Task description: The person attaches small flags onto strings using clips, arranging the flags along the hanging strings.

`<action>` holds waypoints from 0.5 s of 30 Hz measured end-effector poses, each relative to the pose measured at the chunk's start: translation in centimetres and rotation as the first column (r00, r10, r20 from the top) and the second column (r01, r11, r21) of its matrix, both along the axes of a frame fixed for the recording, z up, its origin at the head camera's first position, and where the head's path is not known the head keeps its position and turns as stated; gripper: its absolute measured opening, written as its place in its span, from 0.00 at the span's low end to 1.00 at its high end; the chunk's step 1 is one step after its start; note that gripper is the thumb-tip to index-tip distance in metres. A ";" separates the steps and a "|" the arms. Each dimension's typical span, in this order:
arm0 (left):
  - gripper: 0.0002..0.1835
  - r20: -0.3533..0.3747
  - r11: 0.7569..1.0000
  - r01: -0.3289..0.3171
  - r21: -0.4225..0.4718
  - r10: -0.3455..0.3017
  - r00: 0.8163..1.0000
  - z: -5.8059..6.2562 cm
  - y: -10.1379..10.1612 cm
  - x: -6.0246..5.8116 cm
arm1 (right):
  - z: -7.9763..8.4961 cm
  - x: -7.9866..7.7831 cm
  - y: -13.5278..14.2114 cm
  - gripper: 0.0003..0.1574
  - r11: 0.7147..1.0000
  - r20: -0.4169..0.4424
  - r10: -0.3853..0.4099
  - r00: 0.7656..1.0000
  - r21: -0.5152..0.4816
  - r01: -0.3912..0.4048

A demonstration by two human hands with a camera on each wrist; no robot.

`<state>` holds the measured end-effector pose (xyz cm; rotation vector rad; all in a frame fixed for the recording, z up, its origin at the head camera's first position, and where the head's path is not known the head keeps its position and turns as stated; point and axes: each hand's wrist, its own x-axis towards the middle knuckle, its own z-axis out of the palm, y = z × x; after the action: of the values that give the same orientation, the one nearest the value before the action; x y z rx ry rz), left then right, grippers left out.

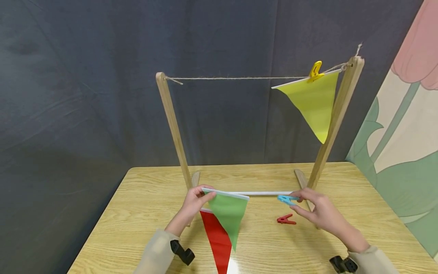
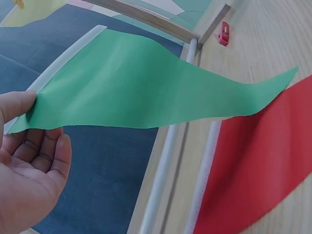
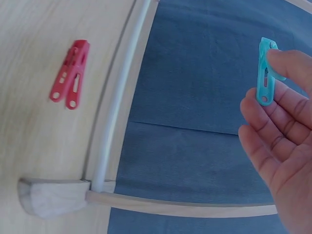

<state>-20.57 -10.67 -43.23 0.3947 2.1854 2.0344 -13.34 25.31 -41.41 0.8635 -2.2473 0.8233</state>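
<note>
My left hand (image 1: 195, 203) pinches the white-edged top corner of a green triangular pennant (image 1: 230, 213), which hangs down above the table. Partly behind it, a red pennant (image 1: 216, 239) lies on the table. The right hand (image 1: 319, 209) holds a light blue clothespin (image 1: 286, 199) between thumb and fingers; in the right wrist view the clothespin (image 3: 265, 73) points upward. Below it on the table is a red clothespin (image 1: 286, 219). A yellow-green pennant (image 1: 313, 102) hangs from the string (image 1: 232, 78) at the right, fixed by a yellow clothespin (image 1: 315, 71).
Two wooden posts, the left post (image 1: 174, 125) and the right post (image 1: 337, 114), stand on the wooden table (image 1: 143, 213) with the string tied between their tops. A white rod (image 1: 260, 193) joins them low down. Behind hangs a dark cloth (image 1: 222, 121).
</note>
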 end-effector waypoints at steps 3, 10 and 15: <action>0.13 -0.023 1.000 0.003 0.004 -0.003 1.000 0.2 0.2 -0.3 | 0.6 -0.3 0.0 0.22 1.000 -0.007 0.011 1.000 -0.002 -0.011; 0.14 -0.027 1.000 0.008 0.026 -0.007 1.000 1.3 1.1 -0.6 | 1.9 -0.8 -0.5 0.27 1.000 0.014 -0.007 1.000 0.006 0.007; 0.13 -0.043 0.999 0.019 0.047 -0.017 0.999 2.0 1.4 -0.8 | 2.5 -1.1 -0.7 0.23 1.000 0.002 -0.004 1.000 0.010 0.004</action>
<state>-21.39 -9.24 -41.20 0.4657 2.1525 2.0906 -14.48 24.61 -38.96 0.8622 -2.2563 0.8126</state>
